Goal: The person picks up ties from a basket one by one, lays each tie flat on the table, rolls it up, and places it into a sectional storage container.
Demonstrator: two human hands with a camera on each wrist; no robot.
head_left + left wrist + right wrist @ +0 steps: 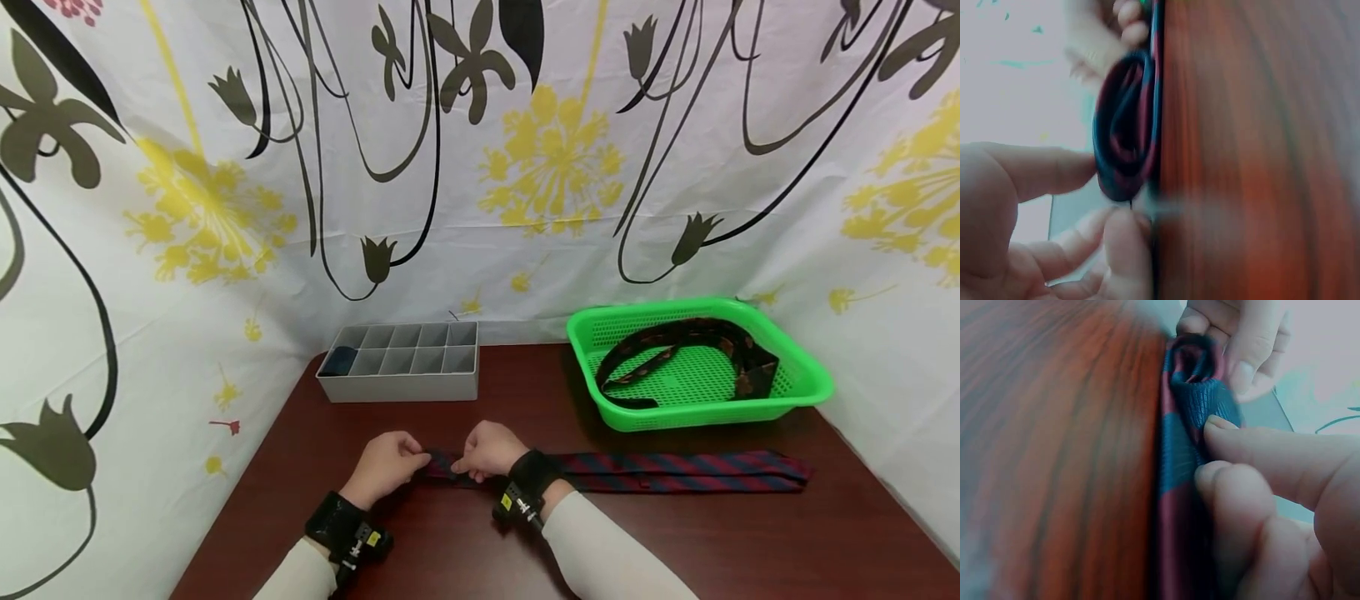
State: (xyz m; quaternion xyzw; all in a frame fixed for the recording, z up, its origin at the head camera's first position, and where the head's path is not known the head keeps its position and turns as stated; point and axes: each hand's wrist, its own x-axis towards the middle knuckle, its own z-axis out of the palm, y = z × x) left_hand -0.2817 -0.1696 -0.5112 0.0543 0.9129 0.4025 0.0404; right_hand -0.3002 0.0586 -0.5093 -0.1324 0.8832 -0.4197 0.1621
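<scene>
Both hands, left [386, 468] and right [489, 450], pinching rolled end of soft, limp red-and-blue striped fabric tie [678, 471]; best gripped at roll.

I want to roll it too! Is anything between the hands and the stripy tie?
No. Both hands, left and right, already pinch the tie at its rolled end; the fingers touch the cloth directly.
</scene>
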